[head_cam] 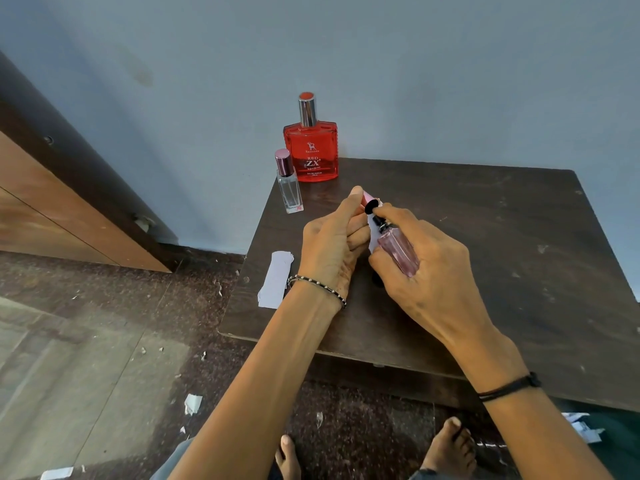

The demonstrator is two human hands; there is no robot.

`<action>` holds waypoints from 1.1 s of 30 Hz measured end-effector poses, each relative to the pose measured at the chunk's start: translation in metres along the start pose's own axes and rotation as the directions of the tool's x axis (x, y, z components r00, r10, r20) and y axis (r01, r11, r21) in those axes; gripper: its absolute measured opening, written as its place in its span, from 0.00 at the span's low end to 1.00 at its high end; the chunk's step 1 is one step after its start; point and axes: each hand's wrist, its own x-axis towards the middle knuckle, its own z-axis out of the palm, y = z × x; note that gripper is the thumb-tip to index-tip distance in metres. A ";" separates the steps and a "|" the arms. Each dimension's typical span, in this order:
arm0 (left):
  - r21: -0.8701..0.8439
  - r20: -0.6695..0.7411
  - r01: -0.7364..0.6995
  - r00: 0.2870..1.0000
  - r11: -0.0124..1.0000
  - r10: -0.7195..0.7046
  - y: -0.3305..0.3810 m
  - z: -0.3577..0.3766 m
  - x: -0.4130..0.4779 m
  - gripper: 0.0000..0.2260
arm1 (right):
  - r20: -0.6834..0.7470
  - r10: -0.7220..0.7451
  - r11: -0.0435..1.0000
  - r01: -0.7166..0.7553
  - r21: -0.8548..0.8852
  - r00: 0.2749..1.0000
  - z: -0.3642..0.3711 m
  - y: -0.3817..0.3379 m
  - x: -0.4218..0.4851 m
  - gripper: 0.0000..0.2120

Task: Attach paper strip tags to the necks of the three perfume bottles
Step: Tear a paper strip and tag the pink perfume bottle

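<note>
My right hand (420,261) grips a small pink perfume bottle (398,249), tilted with its black sprayer neck (377,220) pointing up and left. My left hand (332,244) holds the bottle's pink cap (367,198) at its fingertips, and a white paper strip (373,235) lies between its fingers and the bottle's neck. A large red perfume bottle (311,150) with a silver cap stands at the table's back left corner. A slim clear bottle (290,188) with a purple cap stands just in front of it. A stack of white paper strips (275,278) lies on the table's left edge.
The dark wooden table (485,258) stands against a grey wall. Its left edge runs close beside my left wrist. Paper scraps (192,403) lie on the floor below, and my bare feet (446,445) show under the table's front edge. A wooden door (52,202) is at the left.
</note>
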 end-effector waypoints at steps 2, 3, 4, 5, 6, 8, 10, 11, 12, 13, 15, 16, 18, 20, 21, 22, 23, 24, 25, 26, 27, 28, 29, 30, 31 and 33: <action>0.009 -0.004 0.004 1.000 1.000 -0.004 -0.001 0.001 0.000 0.11 | 0.003 -0.004 1.000 0.004 -0.013 1.000 0.000 0.001 0.000 0.25; 0.013 -0.002 0.005 1.000 1.000 -0.005 -0.001 0.001 -0.001 0.11 | 0.003 -0.004 1.000 0.004 -0.015 1.000 0.000 0.001 0.001 0.25; 0.017 -0.002 0.006 1.000 1.000 -0.006 -0.001 0.001 -0.001 0.10 | 0.002 -0.004 1.000 0.004 -0.016 1.000 0.000 0.002 0.001 0.25; 0.020 0.000 0.008 1.000 1.000 -0.008 0.000 0.002 -0.001 0.10 | 0.001 -0.005 1.000 0.005 -0.015 1.000 0.000 0.002 0.001 0.26; 0.023 0.003 0.008 1.000 1.000 -0.008 0.000 0.001 -0.001 0.10 | 0.001 -0.006 1.000 0.006 -0.014 1.000 0.001 0.002 0.001 0.26; 0.027 0.005 0.014 1.000 1.000 -0.014 -0.001 0.001 0.000 0.10 | 0.008 -0.001 1.000 0.001 -0.015 1.000 0.001 0.002 0.000 0.26; 0.031 0.002 0.023 1.000 0.999 -0.023 -0.002 0.000 0.000 0.10 | 0.019 0.005 1.000 -0.005 -0.018 1.000 0.000 0.002 0.000 0.26; 0.031 0.000 0.026 1.000 0.999 -0.026 -0.002 0.001 0.000 0.10 | 0.025 0.008 1.000 -0.007 -0.020 1.000 0.000 0.003 0.000 0.25; 0.032 -0.002 0.029 1.000 0.999 -0.029 -0.002 0.001 0.000 0.10 | 0.030 0.009 1.000 -0.008 -0.022 1.000 0.000 0.003 0.000 0.25; 0.032 -0.002 0.032 0.999 0.999 -0.032 -0.002 0.001 0.000 0.10 | 0.035 0.009 1.000 -0.008 -0.022 0.999 -0.001 0.004 0.000 0.24; 0.028 0.001 0.036 0.999 0.999 -0.036 -0.002 0.000 0.000 0.10 | 0.042 0.015 1.000 -0.014 -0.023 0.999 -0.001 0.004 0.000 0.24; 0.025 0.006 0.035 0.999 0.999 -0.035 -0.002 0.000 0.001 0.10 | 0.044 0.020 1.000 -0.019 -0.025 0.999 -0.001 0.004 -0.001 0.24; 0.019 0.005 0.028 1.000 0.999 -0.028 -0.003 0.000 0.002 0.10 | 0.034 0.032 0.999 -0.032 -0.020 0.999 0.000 0.003 -0.001 0.25; 0.009 -0.007 0.016 1.000 1.000 -0.016 -0.003 0.001 0.002 0.11 | 0.023 0.049 0.999 -0.049 0.001 0.999 0.001 0.001 -0.001 0.26; 0.001 -0.006 0.014 1.000 1.000 -0.014 -0.003 0.002 0.001 0.11 | 0.019 0.053 0.999 -0.053 0.013 0.998 0.001 0.000 -0.002 0.26; -0.001 -0.004 0.011 1.000 1.000 -0.011 -0.003 0.001 0.002 0.11 | 0.017 0.053 0.998 -0.054 0.023 0.998 0.001 0.000 -0.002 0.26; -0.003 0.000 0.008 1.000 1.000 -0.008 -0.003 0.001 0.002 0.11 | 0.018 0.053 0.998 -0.054 0.034 0.998 0.001 0.000 -0.002 0.25; -0.002 0.002 0.004 1.000 1.000 -0.004 -0.003 0.000 0.002 0.11 | 0.020 0.054 0.998 -0.055 0.040 0.998 0.000 0.000 -0.003 0.25; -0.006 0.004 0.002 1.000 1.000 -0.002 -0.002 0.000 0.002 0.10 | 0.022 0.058 0.997 -0.059 0.042 0.998 0.000 0.000 -0.003 0.26; -0.008 0.003 0.000 1.000 1.000 0.000 -0.002 -0.001 0.002 0.10 | 0.022 0.064 0.997 -0.065 0.038 0.998 0.000 0.000 -0.003 0.26; -0.011 0.003 -0.003 1.000 1.000 0.003 -0.002 -0.002 0.003 0.11 | 0.021 0.070 0.997 -0.071 0.033 0.997 -0.001 0.000 -0.003 0.26; -0.011 0.001 -0.008 1.000 1.000 0.008 -0.002 -0.002 0.003 0.10 | 0.020 0.072 0.997 -0.073 0.029 0.997 -0.001 0.001 -0.003 0.27; -0.012 -0.002 -0.014 1.000 1.000 0.014 -0.002 -0.003 0.003 0.10 | 0.022 0.073 0.997 -0.074 0.026 0.997 -0.001 0.001 -0.002 0.27; -0.014 -0.002 -0.022 1.000 1.000 0.022 -0.002 -0.003 0.003 0.10 | 0.021 0.079 0.996 -0.079 0.027 0.997 -0.002 0.000 -0.003 0.27; -0.014 0.002 -0.033 0.999 0.999 0.033 -0.001 -0.003 0.003 0.09 | 0.016 0.095 0.995 -0.095 0.037 0.995 -0.004 0.000 -0.003 0.27; -0.001 0.020 -0.057 0.998 0.998 0.057 -0.001 -0.004 0.003 0.10 | -0.003 0.169 0.982 -0.168 0.090 0.986 -0.009 -0.002 -0.003 0.27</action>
